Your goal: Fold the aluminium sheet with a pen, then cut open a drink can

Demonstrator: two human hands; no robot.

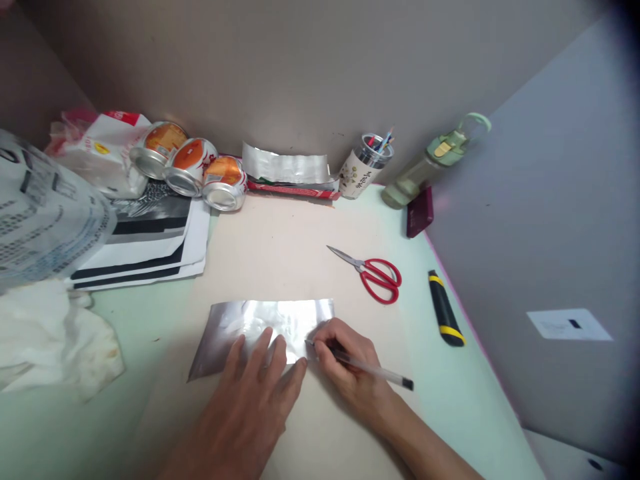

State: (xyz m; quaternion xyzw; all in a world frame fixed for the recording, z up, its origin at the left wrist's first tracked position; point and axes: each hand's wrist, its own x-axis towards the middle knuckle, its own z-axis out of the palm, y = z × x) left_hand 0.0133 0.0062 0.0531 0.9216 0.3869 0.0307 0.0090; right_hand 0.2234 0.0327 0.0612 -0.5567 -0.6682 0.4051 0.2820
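A shiny silver metal sheet (225, 327) lies on the pale board (270, 253) in front of me, its left end slightly curled. My left hand (253, 393) rests on the sheet's near edge with fingers spread. Closed in a pinch, my right hand (350, 357) grips a pen (373, 368) with a clear barrel and black end cap. The pen's tip meets the sheet toward its right end. Beyond my right hand, scissors (367, 268) with red handles lie partly spread on the board.
A black-and-yellow utility knife (445, 310) lies at the right. Along the back are drink cans (183, 167), cut metal sheets (290, 167), a pen jar (363, 170), a green bottle (425, 167) and a dark red box (420, 212). Papers (150, 250), a plastic bag (45, 207) and a white cloth (55, 340) occupy the left.
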